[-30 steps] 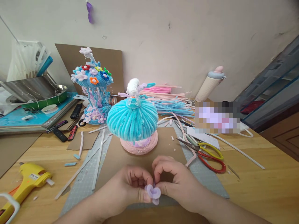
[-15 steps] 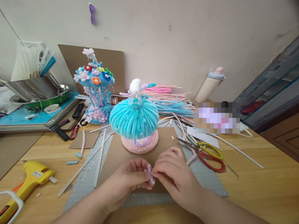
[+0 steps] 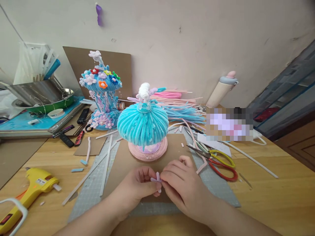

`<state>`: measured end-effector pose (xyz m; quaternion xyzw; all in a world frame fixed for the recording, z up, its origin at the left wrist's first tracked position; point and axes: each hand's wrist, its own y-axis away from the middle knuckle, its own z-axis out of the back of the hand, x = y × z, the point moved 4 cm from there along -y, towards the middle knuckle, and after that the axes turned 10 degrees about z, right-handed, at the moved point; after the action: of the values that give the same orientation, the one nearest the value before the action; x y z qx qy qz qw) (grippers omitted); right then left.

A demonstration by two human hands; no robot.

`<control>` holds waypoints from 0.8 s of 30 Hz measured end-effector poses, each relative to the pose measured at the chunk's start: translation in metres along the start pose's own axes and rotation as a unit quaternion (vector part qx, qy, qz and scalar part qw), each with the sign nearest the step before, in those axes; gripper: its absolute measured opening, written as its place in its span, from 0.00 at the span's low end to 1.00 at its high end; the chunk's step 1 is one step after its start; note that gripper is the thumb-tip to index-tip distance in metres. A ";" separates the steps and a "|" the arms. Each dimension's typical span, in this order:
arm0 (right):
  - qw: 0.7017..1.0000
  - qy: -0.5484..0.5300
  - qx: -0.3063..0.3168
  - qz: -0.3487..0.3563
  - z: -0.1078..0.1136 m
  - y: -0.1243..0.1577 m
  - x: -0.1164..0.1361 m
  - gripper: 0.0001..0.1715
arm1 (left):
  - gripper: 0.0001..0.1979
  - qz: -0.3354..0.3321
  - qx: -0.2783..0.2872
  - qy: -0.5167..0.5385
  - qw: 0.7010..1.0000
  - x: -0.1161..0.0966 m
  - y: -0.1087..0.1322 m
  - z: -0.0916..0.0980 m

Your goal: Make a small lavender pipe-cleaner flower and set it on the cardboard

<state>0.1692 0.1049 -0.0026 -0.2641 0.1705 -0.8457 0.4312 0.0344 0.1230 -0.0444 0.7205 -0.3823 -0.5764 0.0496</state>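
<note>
A small lilac pipe-cleaner flower [image 3: 157, 177] with narrow petals is held between my two hands, low in front of me. My left hand [image 3: 140, 183] pinches it between thumb and fingers from the left. From the right, my right hand [image 3: 182, 183] closes its fingertips on the same flower, hiding part of it. Just beyond the hands stands a turquoise pipe-cleaner dome [image 3: 142, 126] on a round pink base [image 3: 134, 152], topped by a white tuft [image 3: 144, 91]. Neither hand touches the dome.
A brown board [image 3: 118, 183] lies on a grey cutting mat [image 3: 83, 203]. Scissors [image 3: 214, 160] rest at right, a yellow glue gun [image 3: 36, 186] at left. Behind stand a flower-covered blue craft piece [image 3: 103, 85], loose pipe cleaners [image 3: 184, 111] and a bottle [image 3: 219, 91].
The lilac flower has turned slightly between my fingertips, its petals now at a different angle. Both hands keep their pinch on it. The view has shifted a little.
</note>
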 end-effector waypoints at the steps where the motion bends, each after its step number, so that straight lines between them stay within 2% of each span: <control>1: 1.000 0.010 0.007 0.005 -0.001 0.001 0.000 0.08 | 0.11 -0.006 -0.011 -0.010 1.000 0.000 -0.001 -0.001; 4: 0.999 0.027 0.013 0.016 -0.004 0.003 0.002 0.07 | 0.12 -0.023 -0.031 -0.041 0.998 -0.001 0.000 -0.004; 7: 1.000 -0.006 0.002 -0.009 -0.004 0.005 0.003 0.08 | 0.09 -0.044 -0.022 -0.072 0.996 -0.003 0.002 -0.007; 9: 0.997 -0.063 -0.011 -0.052 -0.006 0.005 0.002 0.08 | 0.08 -0.058 -0.017 -0.091 0.994 -0.003 0.004 -0.009; 11: 0.976 -0.164 -0.017 -0.141 -0.010 0.007 -0.004 0.08 | 0.07 -0.067 -0.016 -0.111 0.991 -0.004 0.006 -0.010; 12: 0.950 -0.238 -0.014 -0.201 -0.014 0.009 -0.008 0.08 | 0.07 -0.072 -0.018 -0.123 0.990 -0.004 0.007 -0.011; 13: 0.907 -0.327 -0.008 -0.264 -0.020 0.011 -0.011 0.08 | 0.06 -0.077 -0.022 -0.135 0.988 -0.005 0.008 -0.011; 15: 0.774 -0.517 -0.004 -0.366 -0.033 0.016 -0.014 0.06 | 0.06 -0.086 -0.032 -0.157 0.983 -0.005 0.009 -0.011; 17: 0.642 -0.647 -0.015 -0.411 -0.043 0.018 -0.014 0.03 | 0.05 -0.088 -0.035 -0.166 0.982 -0.005 0.008 -0.011; 18: 0.599 -0.680 -0.023 -0.422 -0.045 0.019 -0.014 0.03 | 0.05 -0.084 -0.032 -0.161 0.983 -0.004 0.007 -0.010; 19: 0.575 -0.696 -0.029 -0.428 -0.047 0.019 -0.014 0.03 | 0.06 -0.080 -0.029 -0.149 0.985 -0.003 0.005 -0.008; 20: 0.568 -0.700 -0.031 -0.432 -0.047 0.018 -0.014 0.04 | 0.07 -0.076 -0.026 -0.132 0.988 -0.003 0.003 -0.006; 21: 0.573 -0.696 -0.030 -0.431 -0.046 0.018 -0.014 0.05 | 0.08 -0.071 -0.023 -0.110 0.991 -0.003 0.002 -0.004; 23: 0.608 -0.669 -0.024 -0.425 -0.043 0.018 -0.014 0.09 | 0.09 -0.065 -0.008 -0.068 0.996 -0.003 -0.001 -0.001; 24: 0.635 -0.648 -0.023 -0.420 -0.040 0.018 -0.015 0.12 | 0.10 -0.061 0.000 -0.053 0.997 -0.004 -0.001 0.000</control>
<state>0.1637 0.1094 -0.0483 -0.7972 -0.2625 -0.5432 0.0231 0.0353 0.1262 -0.0417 0.7108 -0.3397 -0.6159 -0.0055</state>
